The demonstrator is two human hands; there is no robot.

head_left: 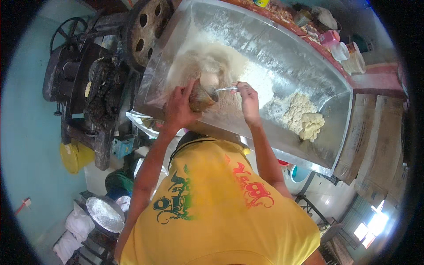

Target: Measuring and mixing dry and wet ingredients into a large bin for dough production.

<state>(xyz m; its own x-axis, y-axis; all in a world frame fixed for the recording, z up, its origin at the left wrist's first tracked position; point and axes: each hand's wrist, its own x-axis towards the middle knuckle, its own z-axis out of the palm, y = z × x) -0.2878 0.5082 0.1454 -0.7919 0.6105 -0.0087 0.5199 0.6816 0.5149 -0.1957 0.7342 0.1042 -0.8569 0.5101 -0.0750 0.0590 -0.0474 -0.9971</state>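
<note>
My left hand is closed around a brown, cup-like container, tilted over the near left part of a metal trough. Between the fingers of my right hand is a silvery spoon. Its far end reaches the container's mouth, and whatever lies inside there is hard to make out. Just beyond both hands, pale flour is spread over the trough's floor, with a brownish powdery patch at the left. A lumpy mass of dough rests at the trough's right end, away from my hands.
The trough's raised metal rim runs along the near side. A heavy dark machine with a large wheel stands close at the left. Tubs and jars line the red ledge behind. Cardboard stands at the right.
</note>
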